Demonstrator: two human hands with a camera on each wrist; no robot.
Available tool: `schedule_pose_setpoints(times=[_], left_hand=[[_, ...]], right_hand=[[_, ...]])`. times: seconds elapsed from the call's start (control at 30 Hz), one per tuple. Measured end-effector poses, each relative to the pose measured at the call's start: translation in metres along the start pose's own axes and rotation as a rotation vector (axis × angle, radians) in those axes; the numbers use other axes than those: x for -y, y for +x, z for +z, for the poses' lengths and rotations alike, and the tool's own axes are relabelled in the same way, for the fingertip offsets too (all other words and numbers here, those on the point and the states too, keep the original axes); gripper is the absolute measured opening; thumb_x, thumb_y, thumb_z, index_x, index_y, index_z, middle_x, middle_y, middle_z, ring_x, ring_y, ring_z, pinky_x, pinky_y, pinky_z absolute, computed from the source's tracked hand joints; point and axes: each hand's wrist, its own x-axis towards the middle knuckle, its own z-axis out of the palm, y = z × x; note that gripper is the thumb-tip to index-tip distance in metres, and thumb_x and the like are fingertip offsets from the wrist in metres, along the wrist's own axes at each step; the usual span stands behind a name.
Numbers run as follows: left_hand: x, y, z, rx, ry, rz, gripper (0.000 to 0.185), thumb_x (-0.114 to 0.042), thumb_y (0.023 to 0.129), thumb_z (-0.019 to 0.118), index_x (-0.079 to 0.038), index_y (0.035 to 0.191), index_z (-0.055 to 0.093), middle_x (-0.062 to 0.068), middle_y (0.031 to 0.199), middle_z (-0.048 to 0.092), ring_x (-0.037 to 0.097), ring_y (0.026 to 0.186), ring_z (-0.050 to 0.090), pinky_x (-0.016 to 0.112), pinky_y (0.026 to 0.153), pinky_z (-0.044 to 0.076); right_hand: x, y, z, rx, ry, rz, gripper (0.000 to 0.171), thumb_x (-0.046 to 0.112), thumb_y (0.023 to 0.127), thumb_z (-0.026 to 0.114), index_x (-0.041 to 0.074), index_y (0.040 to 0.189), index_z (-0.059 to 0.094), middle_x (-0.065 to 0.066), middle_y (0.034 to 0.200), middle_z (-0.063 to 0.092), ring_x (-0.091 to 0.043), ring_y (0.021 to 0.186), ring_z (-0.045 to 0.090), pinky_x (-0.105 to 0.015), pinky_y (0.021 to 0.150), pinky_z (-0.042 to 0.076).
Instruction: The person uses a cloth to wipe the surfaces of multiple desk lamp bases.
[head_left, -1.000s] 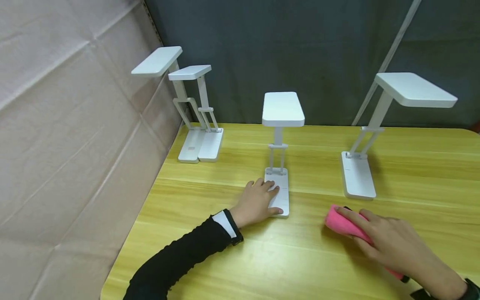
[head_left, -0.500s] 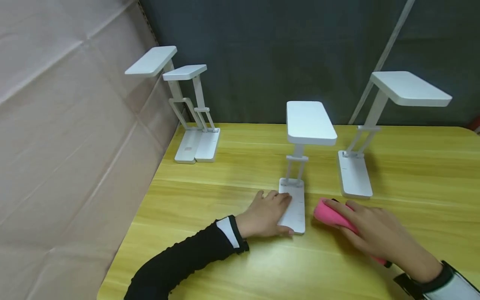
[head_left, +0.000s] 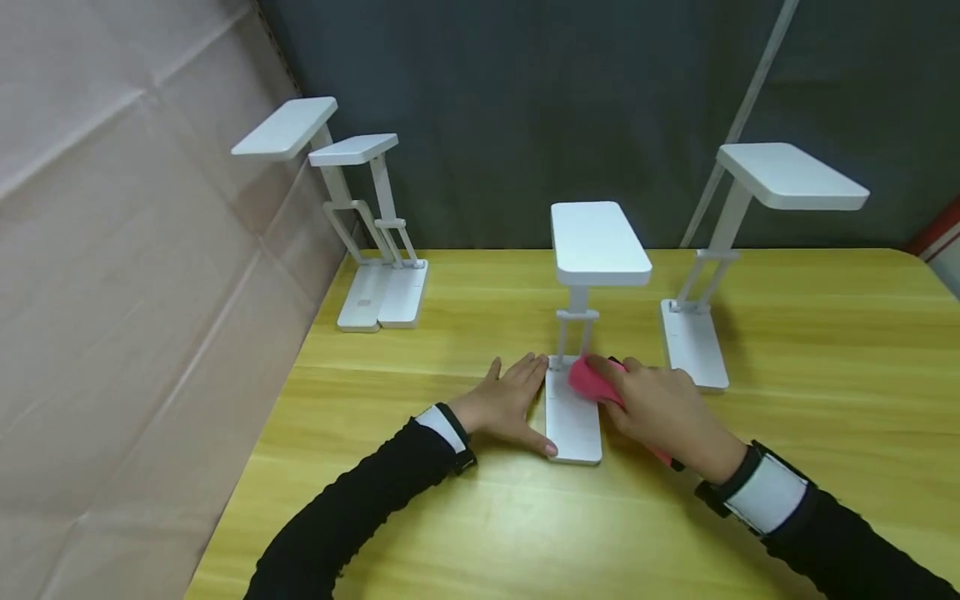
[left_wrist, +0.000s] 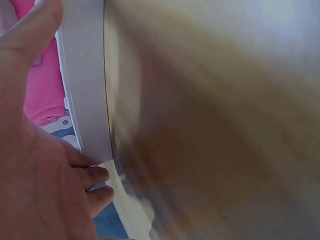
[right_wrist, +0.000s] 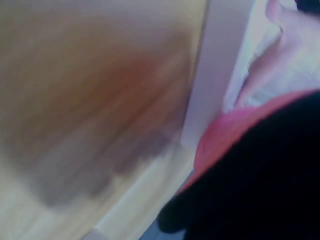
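Yellow wooden table (head_left: pixel 787 358) pushed up against a dark grey curtain, with a creased beige sheet hanging along the left side. From the head view, a small white desk lamp (head_left: pixel 576 417) stands near the front middle of the table. The left hand (head_left: pixel 506 406) lies flat against the left edge of its base, fingers straight, thumb along the front corner. The right hand (head_left: pixel 660 408) is curled around a pink cloth (head_left: pixel 592 379) and has it pressed onto the base, right by the lamp's stalk. Another lamp (head_left: pixel 693 342) stands just beside it on the right, and a pair of lamps (head_left: pixel 382 292) sits well apart at the back left corner, touching each other.

Left wrist view is pretty blurry, but the lamp base edge (left_wrist: pixel 85 80) runs along the palm and there's pink cloth (left_wrist: pixel 42 85) behind it.

Right wrist view is even blurrier: a white edge (right_wrist: pixel 215 75), some pink (right_wrist: pixel 235 135), a dark shape I can't make out.
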Motion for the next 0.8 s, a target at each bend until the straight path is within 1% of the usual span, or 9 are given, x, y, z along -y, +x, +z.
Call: schedule_pose_setpoints(times=[0.13, 0.27, 0.5, 0.6, 0.7, 0.8], left_hand=[[-0.001, 0.0, -0.003, -0.014, 0.071, -0.019, 0.128, -0.077, 0.068, 0.063, -0.004, 0.153, 0.0, 0.01, 0.159, 0.001, 0.021, 0.145, -0.004, 0.059, 0.111, 0.001], [-0.002, -0.001, -0.003, -0.011, 0.093, -0.029, 0.128, -0.079, 0.068, 0.061, -0.004, 0.153, 0.001, 0.01, 0.159, 0.002, 0.02, 0.145, -0.004, 0.059, 0.111, 0.001], [-0.001, 0.0, -0.001, -0.02, 0.107, -0.033, 0.128, -0.081, 0.068, 0.059, -0.005, 0.153, 0.001, 0.009, 0.159, 0.002, 0.02, 0.145, -0.003, 0.058, 0.111, 0.001], [-0.001, 0.0, 0.0, -0.026, 0.112, -0.038, 0.128, -0.081, 0.067, 0.058, -0.006, 0.153, 0.002, 0.008, 0.159, 0.002, 0.02, 0.145, -0.003, 0.058, 0.111, 0.001], [0.0, 0.001, 0.001, -0.026, 0.123, -0.042, 0.128, -0.082, 0.066, 0.058, -0.006, 0.153, 0.002, 0.008, 0.159, 0.002, 0.019, 0.145, -0.003, 0.057, 0.111, 0.001], [0.0, 0.001, 0.001, -0.028, 0.134, -0.042, 0.129, -0.083, 0.066, 0.057, -0.006, 0.153, 0.001, 0.008, 0.159, 0.003, 0.019, 0.145, -0.002, 0.057, 0.111, 0.002]], right_hand=[[0.007, -0.002, 0.004, -0.029, -0.033, -0.017, 0.054, 0.026, 0.079, 0.074, 0.01, 0.128, 0.057, -0.012, 0.069, 0.058, -0.013, 0.04, 0.044, -0.027, 0.033, 0.037], [0.014, -0.012, 0.005, -0.025, -0.03, -0.027, 0.056, 0.027, 0.078, 0.074, 0.011, 0.129, 0.056, -0.017, 0.077, 0.062, -0.012, 0.041, 0.044, -0.025, 0.034, 0.033], [0.025, -0.038, 0.005, -0.036, -0.028, -0.036, 0.059, 0.027, 0.076, 0.075, 0.014, 0.131, 0.056, -0.01, 0.071, 0.058, -0.007, 0.041, 0.035, -0.024, 0.035, 0.027], [0.031, -0.048, 0.004, -0.021, -0.009, -0.035, 0.06, 0.029, 0.077, 0.076, 0.015, 0.132, 0.056, -0.012, 0.077, 0.062, -0.007, 0.042, 0.037, -0.023, 0.036, 0.029], [0.036, -0.056, 0.003, -0.005, 0.011, -0.028, 0.06, 0.03, 0.078, 0.076, 0.016, 0.133, 0.056, -0.016, 0.086, 0.066, -0.008, 0.044, 0.043, -0.024, 0.036, 0.033], [0.04, -0.063, 0.002, 0.007, 0.027, -0.032, 0.06, 0.029, 0.078, 0.076, 0.018, 0.133, 0.056, -0.015, 0.09, 0.067, -0.011, 0.047, 0.05, -0.026, 0.038, 0.036]])
